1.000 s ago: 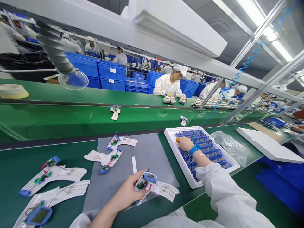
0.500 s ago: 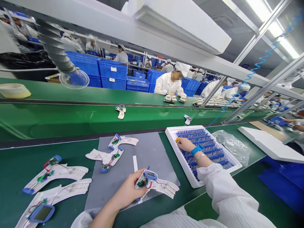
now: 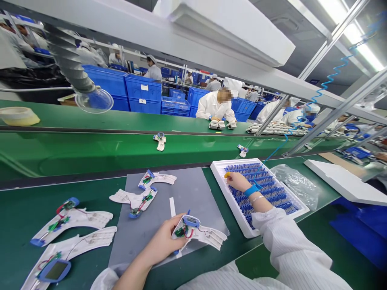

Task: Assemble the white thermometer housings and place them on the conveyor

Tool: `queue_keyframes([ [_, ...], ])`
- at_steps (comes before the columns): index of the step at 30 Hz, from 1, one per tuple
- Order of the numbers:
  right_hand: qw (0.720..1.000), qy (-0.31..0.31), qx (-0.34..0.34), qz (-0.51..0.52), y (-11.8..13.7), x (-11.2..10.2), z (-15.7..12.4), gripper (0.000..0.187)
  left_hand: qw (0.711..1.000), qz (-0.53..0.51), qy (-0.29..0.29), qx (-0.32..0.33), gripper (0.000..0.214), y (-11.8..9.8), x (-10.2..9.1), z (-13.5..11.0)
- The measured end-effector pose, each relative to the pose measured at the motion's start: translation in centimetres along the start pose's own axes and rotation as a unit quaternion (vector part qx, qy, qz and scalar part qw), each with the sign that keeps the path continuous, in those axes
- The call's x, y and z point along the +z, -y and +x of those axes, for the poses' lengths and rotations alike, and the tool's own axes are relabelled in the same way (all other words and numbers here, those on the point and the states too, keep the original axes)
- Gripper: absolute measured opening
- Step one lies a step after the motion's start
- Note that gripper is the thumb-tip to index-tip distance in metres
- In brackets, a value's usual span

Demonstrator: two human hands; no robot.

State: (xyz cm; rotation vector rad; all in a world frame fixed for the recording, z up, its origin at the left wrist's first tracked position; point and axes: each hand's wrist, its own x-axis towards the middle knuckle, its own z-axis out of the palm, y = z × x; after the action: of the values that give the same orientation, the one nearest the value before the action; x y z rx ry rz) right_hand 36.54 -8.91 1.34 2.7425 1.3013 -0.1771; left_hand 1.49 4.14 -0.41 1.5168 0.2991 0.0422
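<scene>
My left hand [image 3: 165, 238] is closed around an opened white handheld-device shell [image 3: 208, 237], which has a blue-rimmed display, a green circuit board and red wires. It is held above the grey mat [image 3: 193, 189], with its handle pointing right. My right hand [image 3: 237, 181], wearing a yellow finger cover and a blue wrist strap, reaches over a white foam tray [image 3: 222, 193] filled with rows of small blue parts [image 3: 266, 189]. Its fingers are pinched together at the tray's left side; what they hold is hidden. Two similar shells [image 3: 140, 202] rest on the mat's far left part.
More opened shells [image 3: 75, 220] lie on the green table at left. Beyond the table runs a green conveyor [image 3: 121, 151] carrying two shells. A clear plastic bag [image 3: 298, 187] and white foam lid [image 3: 347, 183] are right of the tray. A co-worker [image 3: 216, 104] sits opposite.
The two shells on the conveyor have moved right. My right hand has shifted very slightly over the tray; my left hand keeps its hold on the shell.
</scene>
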Motion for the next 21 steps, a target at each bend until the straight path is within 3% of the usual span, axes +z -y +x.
queue_keyframes([
  [8, 0.998, 0.053, 0.008, -0.030, -0.32, 0.69, 0.08, 0.017, 1.000, 0.015, 0.005, 0.006, 0.052, -0.42, 0.08, 0.03],
  [11, 0.997, 0.063, 0.020, -0.047, 0.00, 0.96, 0.33, 0.022, 1.000, 0.021, 0.004, 0.006, 0.049, -0.53, 0.01, 0.05],
  [21, 0.999, 0.046, 0.009, -0.018, 0.22, 0.23, -0.25, 0.017, 1.000, 0.012, 0.002, 0.005, 0.054, -0.53, 0.00, 0.09],
])
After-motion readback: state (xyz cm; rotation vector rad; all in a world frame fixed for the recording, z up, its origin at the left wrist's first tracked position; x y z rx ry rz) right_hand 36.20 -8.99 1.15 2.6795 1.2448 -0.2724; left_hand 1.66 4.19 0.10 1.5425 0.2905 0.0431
